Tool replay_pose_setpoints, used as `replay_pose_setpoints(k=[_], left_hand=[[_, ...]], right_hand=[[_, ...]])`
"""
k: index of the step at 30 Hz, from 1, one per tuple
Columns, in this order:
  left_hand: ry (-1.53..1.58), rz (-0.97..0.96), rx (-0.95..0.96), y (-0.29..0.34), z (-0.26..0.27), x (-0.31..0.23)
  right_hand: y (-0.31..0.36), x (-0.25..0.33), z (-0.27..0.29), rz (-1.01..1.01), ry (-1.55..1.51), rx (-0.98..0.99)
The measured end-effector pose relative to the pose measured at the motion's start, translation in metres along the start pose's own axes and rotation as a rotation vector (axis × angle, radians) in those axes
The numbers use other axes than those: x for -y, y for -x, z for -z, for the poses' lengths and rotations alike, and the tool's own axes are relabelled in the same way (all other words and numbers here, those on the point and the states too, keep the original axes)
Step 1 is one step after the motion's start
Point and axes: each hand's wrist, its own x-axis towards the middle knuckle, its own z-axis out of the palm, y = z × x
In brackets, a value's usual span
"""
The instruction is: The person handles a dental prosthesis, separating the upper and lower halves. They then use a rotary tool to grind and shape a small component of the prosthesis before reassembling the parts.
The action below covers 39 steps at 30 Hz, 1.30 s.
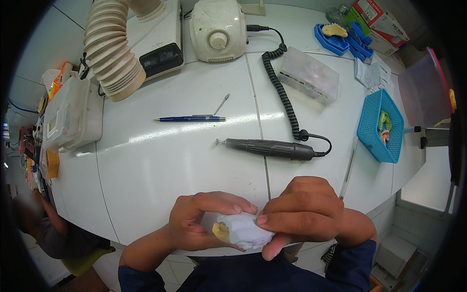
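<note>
Left hand point(193, 213) and right hand point(307, 209) pinch a white-and-yellow plaster cast point(247, 230), which could drop and chip if either grip slackens.

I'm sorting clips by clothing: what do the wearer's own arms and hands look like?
The left hand and right hand are bare, with no gloves or rings showing. The forearms are uncovered up to plain, dark navy sleeves.
</note>
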Motion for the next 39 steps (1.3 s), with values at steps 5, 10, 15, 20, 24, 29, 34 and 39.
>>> replay_pose_setpoints(k=[5, 10, 15, 20, 24, 29, 34, 39], left_hand=[[0.060, -0.017, -0.083, 0.002, -0.003, 0.004], [0.034, -0.052, -0.112, 0.000, -0.003, 0.003], [-0.076, -0.129, -0.171, -0.001, 0.000, -0.001], [-0.074, -0.138, -0.180, -0.002, -0.001, -0.002], [-0.082, -0.159, -0.168, -0.001, 0.001, -0.001], [-0.120, -0.161, -0.173, -0.001, 0.001, -0.003], [-0.152, -0.159, -0.190, -0.001, 0.002, -0.004], [-0.152, -0.150, -0.211, 0.000, 0.001, -0.006]], right_hand=[[-0.003, 0.002, -0.001, -0.014, -0.027, -0.019], [-0.002, 0.001, -0.001, -0.014, -0.020, -0.020], [0.001, -0.004, -0.002, 0.002, -0.006, -0.003], [-0.001, -0.003, -0.002, -0.026, -0.031, -0.008], [-0.001, -0.002, -0.002, -0.038, -0.033, 0.004], [-0.002, -0.002, 0.000, -0.047, -0.042, 0.017], [0.000, -0.002, 0.000, -0.047, -0.024, 0.030], [-0.001, -0.003, 0.002, -0.063, -0.012, 0.063]])
